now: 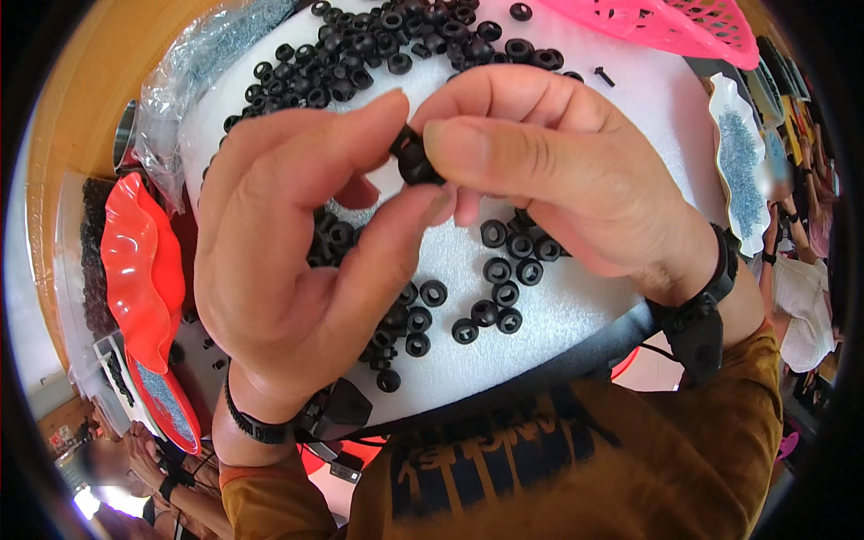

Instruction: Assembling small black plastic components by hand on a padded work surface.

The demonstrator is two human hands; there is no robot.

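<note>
Between my two hands, above the white foam-covered surface [576, 333], is a small round black part [416, 165]. My left hand [297, 225] pinches it from the left with thumb and forefinger. From the right, the thumb and curled fingers of my right hand [549, 162] press on the same part. Its finer shape is partly hidden by my fingertips. Nearer to me lie loose black ring-shaped parts [504, 294], several of them with the hole facing up. Beyond my hands spreads a large heap of similar black rounded parts [360, 45].
A pink perforated basket [684, 27] is at the far right, near a single black screw [604, 77]. A white scalloped tray [725, 108] of small silvery pieces stands right. Left are a red wavy dish [139, 261] and a clear plastic bag [166, 117]. Other people sit at both sides.
</note>
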